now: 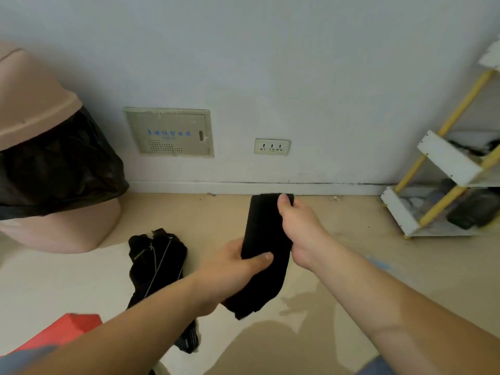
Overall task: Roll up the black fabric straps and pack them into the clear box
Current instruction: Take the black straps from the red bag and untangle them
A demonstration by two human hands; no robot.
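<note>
Head view: a person holds a black fabric strap (263, 234) up in both hands above a beige floor, near a white wall.
Left hand (238, 263): grips the strap's lower part, thumb pressed across the front; the fingers are hidden behind the cloth.
Right hand (300, 226): pinches the strap's upper end, thumb on the front edge; the fingers wrap behind, out of sight.
Strap: in the air, stretched flat between the hands, its loose tail hanging below the left wrist.
Dark heap (157, 263): more black fabric on the floor at left, partly covered by the left forearm; how many pieces cannot be told.
Pink bin (40, 131): lined with a black bag, cut off at the left edge.
Red object (67, 331): cropped at lower left, unidentifiable.
Rack (446, 169): white and yellow, cut off at right, contents blurred.
Wall panel (169, 132): blue lettering too blurred to read; a socket (272, 146) sits beside it.
</note>
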